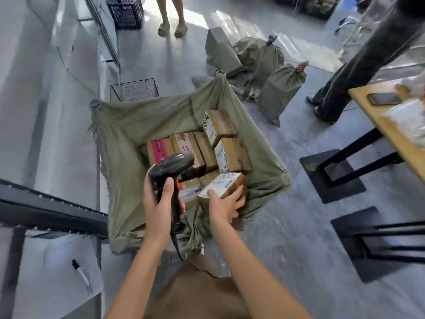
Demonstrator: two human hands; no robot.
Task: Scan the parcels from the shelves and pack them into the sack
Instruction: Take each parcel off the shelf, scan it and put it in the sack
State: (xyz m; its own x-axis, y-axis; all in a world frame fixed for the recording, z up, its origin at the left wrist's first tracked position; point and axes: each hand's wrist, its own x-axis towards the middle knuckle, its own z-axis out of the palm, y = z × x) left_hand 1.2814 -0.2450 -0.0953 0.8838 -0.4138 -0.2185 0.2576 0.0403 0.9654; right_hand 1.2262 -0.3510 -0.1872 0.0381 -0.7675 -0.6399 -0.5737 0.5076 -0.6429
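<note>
1. The parcel point(222, 185) is a small brown cardboard box w/ a white label on top, sitting at the near right corner of the open sack point(124, 143), on top of other boxes.
2. Right hand point(226, 204) grips that parcel, thumb on the label side, fingers curled round its right end.
3. Left hand point(159, 201) is wrapped round the handle of a black barcode scanner point(171, 168), head of it pointing out over the sack. Its cable point(177, 245) hangs down past the sack's near edge.
4. The sack is olive-green fabric, mouth stretched wide open in a rough square, corners hooked up on posts. Inside approx 7-8 more cardboard boxes point(207, 143) packed close together, one w/ a pink label point(159, 148), a few w/ white labels.
5. Behind the sack there's a wire basket point(134, 89) on the floor.
6. Further back right, several filled sacks point(281, 92) in the same green, tied at the neck, standing or slumped on the grey floor.
7. Right side: wooden worktop point(377, 116) on black legs w/ a phone point(384, 98) lying on it.
8. Two other ppl around: bare legs in sandals point(172, 28) at the back, and someone in dark trousers point(358, 65) next to the worktop.
9. Left, near me: a marker pen point(80, 272) lying on a white surface.
</note>
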